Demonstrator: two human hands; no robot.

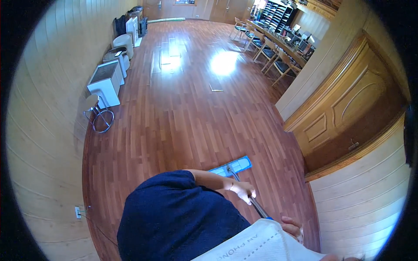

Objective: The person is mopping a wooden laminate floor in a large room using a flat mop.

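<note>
A flat mop [240,165] with a pale blue pad rests on the wooden floor ahead of me. Its metal handle slants back toward my body on the right. My left hand [243,190] is closed around the handle, a short way above the mop head, with the arm reaching across from a navy sleeve. Farther up the handle, by a blue section, my right hand [292,227] shows curled fingers. A white cloth [248,243] in the near foreground hides part of that hand and the upper handle.
Along the left wall stand a round stool [102,119], a white cabinet [106,82] and other items. Chairs [283,65] line a long desk [278,41] at far right. A wooden door [348,104] is shut on the right. A wall socket [78,212] has a cable near the floor.
</note>
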